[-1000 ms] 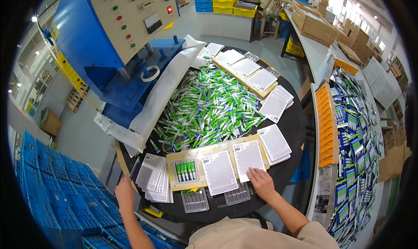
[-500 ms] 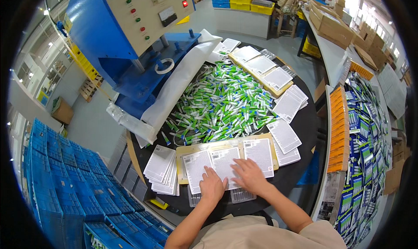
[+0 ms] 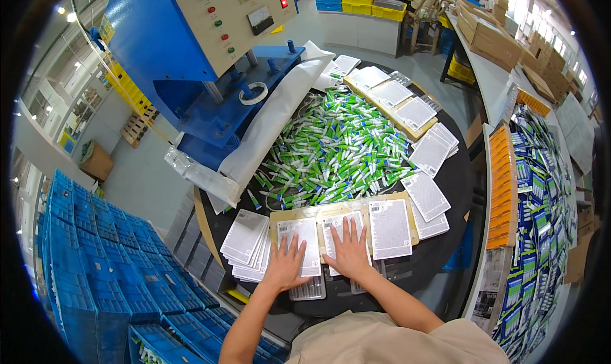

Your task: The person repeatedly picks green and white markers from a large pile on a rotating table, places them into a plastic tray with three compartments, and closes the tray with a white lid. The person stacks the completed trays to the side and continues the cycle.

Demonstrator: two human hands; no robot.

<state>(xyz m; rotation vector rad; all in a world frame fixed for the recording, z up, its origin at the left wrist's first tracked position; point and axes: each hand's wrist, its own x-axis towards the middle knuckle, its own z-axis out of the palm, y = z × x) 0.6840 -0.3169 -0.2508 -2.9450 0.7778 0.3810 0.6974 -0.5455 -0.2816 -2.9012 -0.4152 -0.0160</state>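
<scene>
A pale yellow tray (image 3: 414, 235) lies at the near edge of the round black table, with three white printed cards on it. My left hand (image 3: 285, 263) is spread flat over the left card (image 3: 308, 233). My right hand (image 3: 349, 252), fingers apart, rests on the middle card (image 3: 332, 220). The right-hand card (image 3: 390, 230) lies uncovered beside it. Clear plastic blister trays (image 3: 310, 290) stick out below the yellow tray. Beyond it spreads a heap of small green and white tubes (image 3: 344, 150) with blue ends.
White card stacks lie left (image 3: 245, 236) and right (image 3: 426, 195) of the tray. A second loaded tray (image 3: 417, 133) sits at the far right. The blue press (image 3: 210, 109) stands at back left. Blue crates (image 3: 95, 268) line the left; packed blister cards (image 3: 534, 224) fill the right.
My left hand has moved left and opened out over the left card. My right hand has shifted left onto the middle card. The whole view has shifted slightly.
</scene>
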